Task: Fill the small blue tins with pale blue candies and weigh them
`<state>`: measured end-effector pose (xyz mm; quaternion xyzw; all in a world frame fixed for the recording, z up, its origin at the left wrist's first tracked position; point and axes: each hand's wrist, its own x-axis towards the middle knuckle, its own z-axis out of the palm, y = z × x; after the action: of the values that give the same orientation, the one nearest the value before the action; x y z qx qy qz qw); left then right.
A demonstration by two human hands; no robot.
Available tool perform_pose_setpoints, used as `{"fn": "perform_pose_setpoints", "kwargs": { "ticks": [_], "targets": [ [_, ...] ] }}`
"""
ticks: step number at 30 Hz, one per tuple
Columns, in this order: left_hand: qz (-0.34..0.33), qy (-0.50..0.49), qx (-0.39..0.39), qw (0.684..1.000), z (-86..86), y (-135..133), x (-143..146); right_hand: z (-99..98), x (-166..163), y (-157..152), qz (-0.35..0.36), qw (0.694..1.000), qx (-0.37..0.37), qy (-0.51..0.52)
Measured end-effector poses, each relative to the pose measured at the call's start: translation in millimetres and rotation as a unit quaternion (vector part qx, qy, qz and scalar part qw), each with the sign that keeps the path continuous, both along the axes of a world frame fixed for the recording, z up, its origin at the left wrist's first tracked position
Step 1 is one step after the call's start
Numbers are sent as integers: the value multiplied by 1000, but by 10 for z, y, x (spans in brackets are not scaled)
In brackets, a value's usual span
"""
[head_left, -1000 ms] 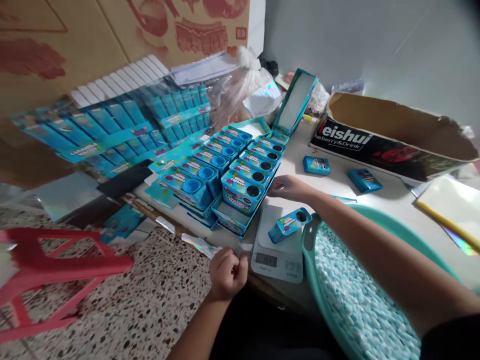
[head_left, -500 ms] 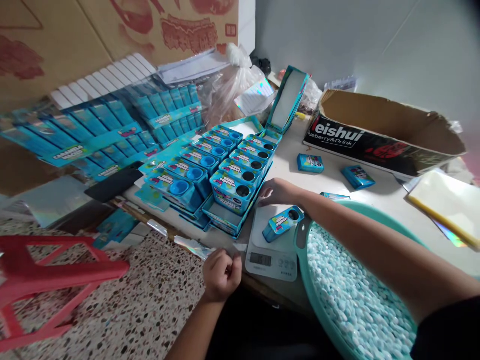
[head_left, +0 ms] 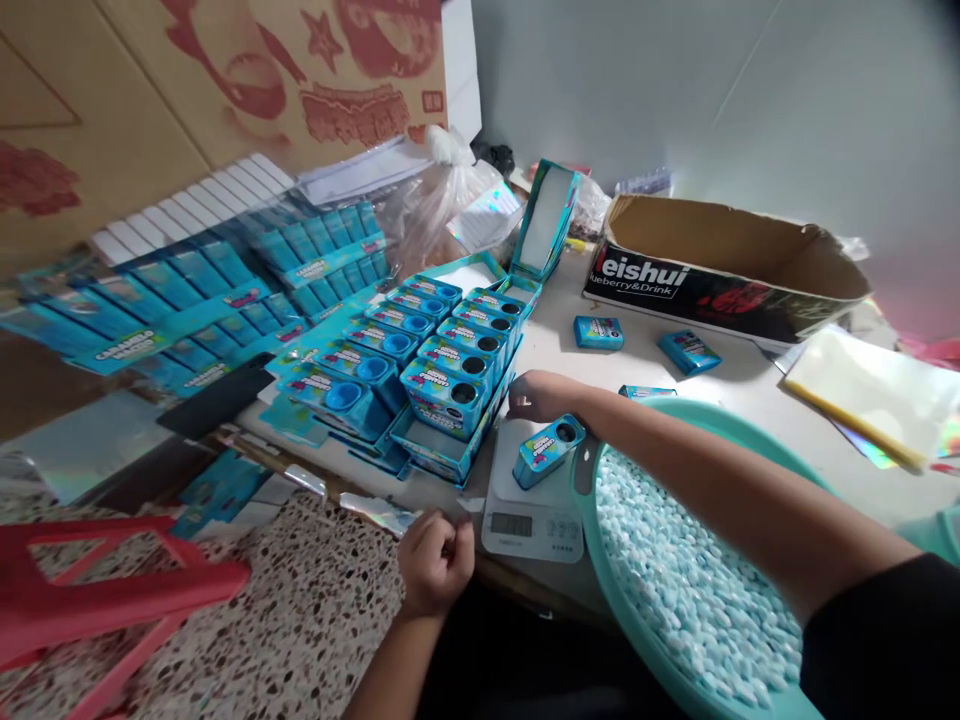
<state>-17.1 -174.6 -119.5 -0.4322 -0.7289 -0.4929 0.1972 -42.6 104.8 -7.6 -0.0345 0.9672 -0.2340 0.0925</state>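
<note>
My left hand [head_left: 436, 563] is closed in a loose fist at the table's front edge, just left of a white kitchen scale [head_left: 498, 555]. What it holds, if anything, is hidden. A blue candy box [head_left: 548, 452] with a round dark opening lies tilted on the scale. Behind it, beside the display tray, my right hand [head_left: 545, 396] has its fingers curled; I cannot make out anything in them. Under my right forearm stands a turquoise basin [head_left: 600, 555] of pale blue candies [head_left: 690, 590]. The cardboard display tray [head_left: 435, 456] holds two rows of blue boxes [head_left: 444, 397].
Several loose blue boxes [head_left: 598, 332] lie on the table near a black carton [head_left: 675, 290]. Packed display trays [head_left: 172, 325] lean at left before a large cardboard box [head_left: 172, 90]. A tied plastic bag [head_left: 442, 205] sits behind. A red stool [head_left: 120, 590] stands on the floor.
The view has swung slightly to the right, so most things appear farther left. My hands keep nearly the same places and closed shapes beside the scale.
</note>
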Motion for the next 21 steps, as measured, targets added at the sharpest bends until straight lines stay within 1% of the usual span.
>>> {"fn": "perform_pose_setpoints", "kwargs": {
  "ticks": [1, 3, 5, 6, 8, 10, 12, 14, 16, 18, 20, 21],
  "targets": [
    [2, 3, 1, 1000, 6, 2, 1, 49, 36, 24, -22, 1000, -1, 14],
    [4, 8, 1, 1000, 12, 0, 3, 196, 169, 95, -89, 995, -25, 48],
    [5, 12, -3, 1000, 11, -5, 1, 391, 377, 166, -148, 983, -79, 80],
    [6, 15, -4, 1000, 10, -7, -1, 492, 497, 189, -159, 977, -109, 90],
    [8, 22, 0, 1000, 8, -7, -10, 668, 728, 196, -131, 976, -145, 101],
    [9, 29, 4, 1000, 11, 2, -23, 773, 898, 157, -82, 980, -145, 104],
    [10, 33, 4, 999, 19, 15, -35, 806, 991, 105, -44, 988, -108, 103],
    [13, 35, 2, 999, 29, 27, -39, 807, 1051, 63, -38, 993, -36, 105],
    [14, 34, -1, 999, 37, 31, -34, 822, 1146, 37, -59, 990, 47, 116],
    [15, 33, -2, 999, 38, 27, -24, 851, 1333, 27, -94, 982, 109, 119],
    [17, 30, -3, 999, 35, 17, -14, 849, 1618, 36, -122, 979, 135, 89],
    [17, 27, -3, 999, 32, 12, -10, 821, 1787, 45, -133, 980, 133, 60]
  ]
}}
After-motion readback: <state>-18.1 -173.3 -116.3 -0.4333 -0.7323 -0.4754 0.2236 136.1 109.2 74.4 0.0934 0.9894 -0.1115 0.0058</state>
